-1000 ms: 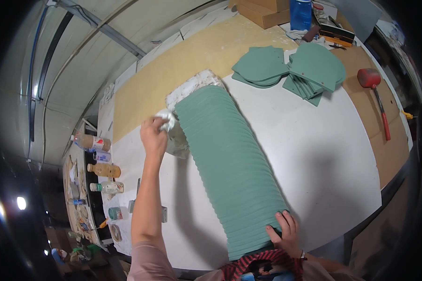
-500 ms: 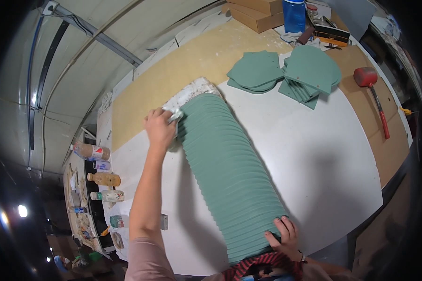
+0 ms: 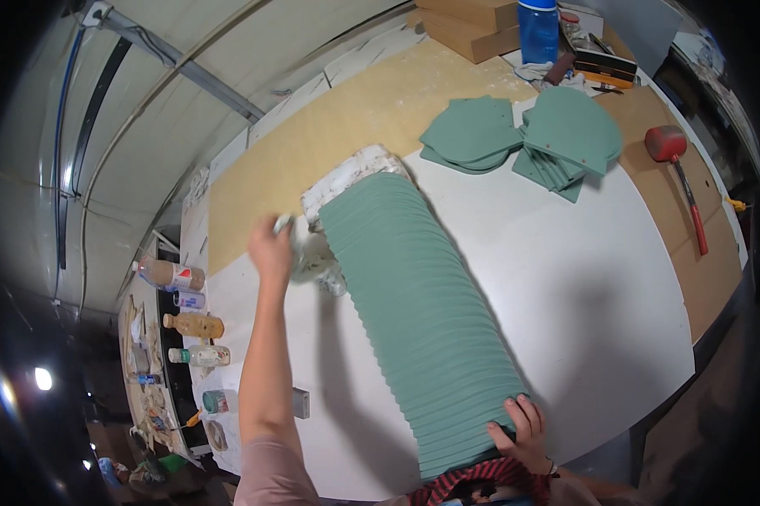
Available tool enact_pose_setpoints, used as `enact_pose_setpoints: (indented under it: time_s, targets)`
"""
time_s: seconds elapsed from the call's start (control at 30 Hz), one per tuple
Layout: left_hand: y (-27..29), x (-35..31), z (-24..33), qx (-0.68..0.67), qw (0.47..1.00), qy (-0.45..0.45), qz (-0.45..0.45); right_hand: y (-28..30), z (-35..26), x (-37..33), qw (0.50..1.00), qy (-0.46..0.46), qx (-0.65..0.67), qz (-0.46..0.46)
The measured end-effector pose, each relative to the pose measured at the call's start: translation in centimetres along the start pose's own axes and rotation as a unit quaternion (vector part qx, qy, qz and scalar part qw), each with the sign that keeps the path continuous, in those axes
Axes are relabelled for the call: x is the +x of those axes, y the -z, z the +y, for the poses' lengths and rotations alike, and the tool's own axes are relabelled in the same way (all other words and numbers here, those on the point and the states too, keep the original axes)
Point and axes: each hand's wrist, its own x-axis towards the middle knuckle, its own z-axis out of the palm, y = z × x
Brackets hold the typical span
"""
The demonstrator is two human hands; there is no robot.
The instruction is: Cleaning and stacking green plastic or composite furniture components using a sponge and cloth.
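Left hand point(image 3: 270, 250): fingers clamped on a crumpled pale sheet point(image 3: 319, 257), whether cloth or plastic cannot be told; the sheet hangs beside the far left edge of the green ridged stack point(image 3: 414, 312). The stack lies lengthwise across the middle of the white surface point(image 3: 591, 320), its far end against a stained white block point(image 3: 355, 179). Right hand point(image 3: 528, 434): thumb and fingers apart, resting on the stack's near right edge. Loose green plates point(image 3: 570, 122) lie at far right, with a red-headed mallet point(image 3: 667, 143) beyond them.
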Motion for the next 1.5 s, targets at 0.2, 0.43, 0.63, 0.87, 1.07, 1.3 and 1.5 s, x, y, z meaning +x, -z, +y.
enact_pose_setpoints:
  time_s: [0.2,0.43,0.63,0.87,1.07,1.3,1.5]
  targets:
    - [-7.9,1.6,12.4,0.039,0.963,-0.238,-0.120,1.0,0.0,-0.2,0.998,-0.030,0.038,-0.040]
    - [-3.0,-0.5,-3.9,0.113,0.985,-0.099,-0.086,0.8,-0.1,-0.4,0.999,-0.022,0.034,-0.034]
    - [-4.2,1.0,3.1,-0.049,0.983,-0.176,0.004,0.6,0.3,-0.9,0.998,-0.017,0.040,-0.045]
    - [-3.0,0.0,1.9,0.168,0.963,-0.209,-0.034,1.0,0.3,-1.0,0.998,-0.030,0.034,-0.051]
    - [-3.4,1.5,7.2,-0.176,0.981,-0.083,-0.020,1.1,-0.5,0.2,0.998,-0.019,0.034,-0.044]
    - [-3.6,-3.4,5.5,-0.067,0.965,-0.227,-0.114,2.1,-0.3,0.7,0.996,-0.036,0.058,-0.060]
    - [0.6,-2.3,6.3,-0.071,0.983,-0.107,-0.130,1.9,-0.9,1.4,0.997,-0.037,0.056,-0.032]
